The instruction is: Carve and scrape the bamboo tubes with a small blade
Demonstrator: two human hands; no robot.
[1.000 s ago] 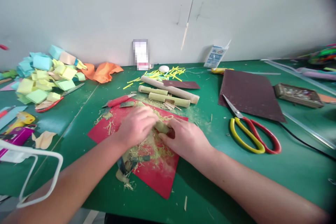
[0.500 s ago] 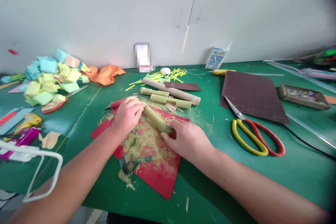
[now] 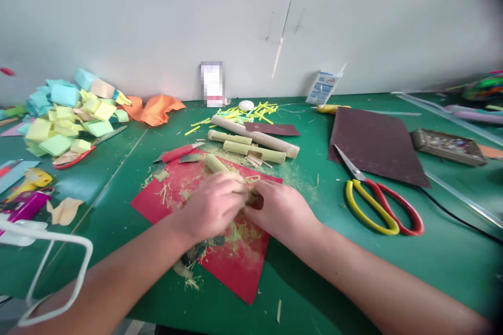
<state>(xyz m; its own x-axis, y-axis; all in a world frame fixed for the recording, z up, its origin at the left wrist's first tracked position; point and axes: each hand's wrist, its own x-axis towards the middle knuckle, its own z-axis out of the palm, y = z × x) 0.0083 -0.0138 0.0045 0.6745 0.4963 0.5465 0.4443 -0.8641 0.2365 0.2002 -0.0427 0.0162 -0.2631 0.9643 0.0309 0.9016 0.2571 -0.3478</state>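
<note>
A pale green bamboo tube (image 3: 214, 164) lies slanted over a red sheet (image 3: 247, 278), its far end sticking out beyond my left hand. My left hand (image 3: 218, 201) is closed over the tube's middle. Whether something thin is under its fingers is hidden. At the near end my right hand (image 3: 281, 204) grips the tube between thumb and curled fingers, close to my left fingertips. Fine shavings (image 3: 239, 233) and dark grey scraps (image 3: 192, 256) lie on and around the sheet. A red-handled knife (image 3: 178, 153) rests at its upper left.
Behind the sheet lie two cut bamboo tubes (image 3: 255, 152) and a longer pale rod (image 3: 267, 138). Scissors (image 3: 373, 204) and dark brown sheets (image 3: 375, 144) are on the right. Folded paper pieces (image 3: 66, 120) are heaped at left, near a yellow glue gun (image 3: 33, 183).
My left hand has slid along the tube from its far end toward my right hand, uncovering the far end and the knife. My right hand has stayed about in place.
</note>
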